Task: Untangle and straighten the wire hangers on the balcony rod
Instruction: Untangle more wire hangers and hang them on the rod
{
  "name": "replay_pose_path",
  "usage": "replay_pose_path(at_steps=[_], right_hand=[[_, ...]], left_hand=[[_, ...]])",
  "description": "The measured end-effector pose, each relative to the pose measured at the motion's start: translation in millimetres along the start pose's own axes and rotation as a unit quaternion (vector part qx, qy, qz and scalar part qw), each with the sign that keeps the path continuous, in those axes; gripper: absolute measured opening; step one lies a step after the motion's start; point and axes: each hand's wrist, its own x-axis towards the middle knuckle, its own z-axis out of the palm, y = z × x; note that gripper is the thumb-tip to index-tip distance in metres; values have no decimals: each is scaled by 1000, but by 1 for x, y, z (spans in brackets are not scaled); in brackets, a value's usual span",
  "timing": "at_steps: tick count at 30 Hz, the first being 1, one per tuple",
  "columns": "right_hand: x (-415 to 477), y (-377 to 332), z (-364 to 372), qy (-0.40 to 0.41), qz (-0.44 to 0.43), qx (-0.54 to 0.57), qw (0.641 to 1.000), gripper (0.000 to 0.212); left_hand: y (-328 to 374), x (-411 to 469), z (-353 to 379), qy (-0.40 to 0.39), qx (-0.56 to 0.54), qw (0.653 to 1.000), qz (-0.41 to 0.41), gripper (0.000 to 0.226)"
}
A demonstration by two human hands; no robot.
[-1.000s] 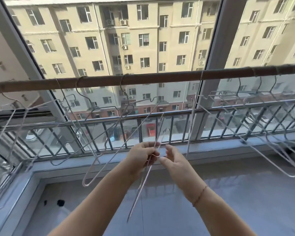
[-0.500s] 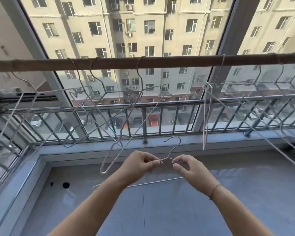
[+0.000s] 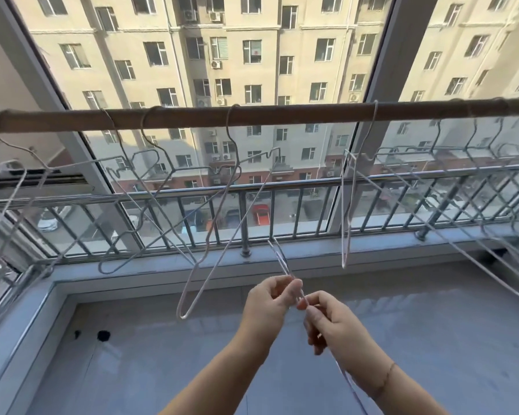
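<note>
**Head view: one hanger held off the rod, both hands pinching its neck**

Step in hand, as judged: straightening the thin white wire hanger [image 3: 280, 257], which sits well below the mid-span of the brown wooden balcony rod [image 3: 282, 115], hook upward, body trailing down past the right wrist; keep the two pinch points close together and bend in small increments, so the neck does not kink; turn the hook square to the rod before rehanging; the left hand [image 3: 270, 301] has its fingers curled, thumb and fingertips pinching the wire below the hook; the right hand [image 3: 336, 327] is likewise curled, pinching the same wire just beside the left; the crossed grey wire hangers [image 3: 174, 169] under the rod's left part are not yet untangled.
</note>
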Motion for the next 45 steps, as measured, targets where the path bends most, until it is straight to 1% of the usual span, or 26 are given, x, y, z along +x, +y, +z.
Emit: replay_pose_path(at_steps=[1,4,7,9,12,14,17,19,23,25,33,37,39,40,42,44,45], right_hand=[[0,-3,3,2,-7,18,1000,13],[1,-12,9,13,-17,73,997,11],[-2,-19,13,-4,-11,118,993,12],[-7,-22,15,-26,-12,140,990,13],[-13,-31,15,-27,-57,163,985,13],[-15,-45,13,-13,-95,185,978,19],[-10,-70,9,2,-148,210,966,12],[-5,-87,6,5,-173,213,962,13],[9,-115,-2,3,-206,214,955,16],[19,-123,-5,2,-206,208,956,18],[51,-127,-3,10,-153,211,965,18],[54,-122,0,-7,-121,195,973,17],[52,-122,-2,0,-117,172,978,19],[51,-121,-5,8,-119,148,982,19],[48,-118,-13,38,-132,88,987,20],[40,-117,-28,77,-155,49,984,20],[34,-117,-38,103,-172,40,979,20]], left_hand=[[4,1,3,-11,-27,1000,-10,25],[19,3,8,-23,-82,996,-16,14],[35,5,5,-18,-104,994,-14,14],[46,5,1,-19,-92,996,-4,15],[65,1,-2,-42,-83,995,36,17],[83,-1,-2,-53,-85,993,62,17],[113,2,1,-52,-88,990,96,19],[132,7,3,-48,-78,989,112,22],[159,17,6,-22,-66,989,133,21],[169,22,7,-8,-60,989,138,21],[174,45,6,35,-41,994,95,22],[163,51,1,65,-13,995,81,25],[159,53,1,71,3,994,81,21],[158,52,0,79,19,993,86,18],[159,49,2,116,70,984,113,31],[162,39,6,176,116,962,171,45],[166,31,10,197,131,948,212,47]])
